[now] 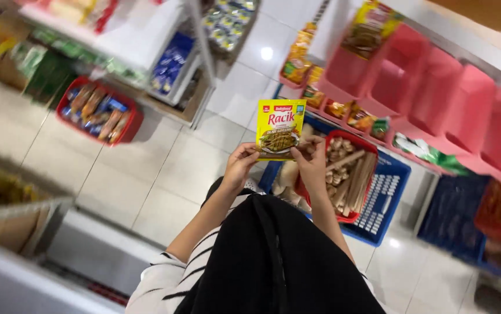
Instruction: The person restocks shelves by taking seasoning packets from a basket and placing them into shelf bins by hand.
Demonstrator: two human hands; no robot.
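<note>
Both hands, left hand and right hand, are pinching the lower corners of a flat yellow seasoning sachet, holding it upright above the white tiled floor. Just beneath the right hand, a red plastic basket of brown sticks is sitting inside a blue plastic crate.

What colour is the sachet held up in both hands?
Mostly yellow, on the sachet, with a food picture low on its front; the head view shows it.

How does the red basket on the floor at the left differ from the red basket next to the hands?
The left red basket stands on the white floor and holds flat packets. The right red basket rests inside a blue crate and holds pale brown sticks and lumps, partly hidden by the right hand. Both are red plastic and filled.
</note>
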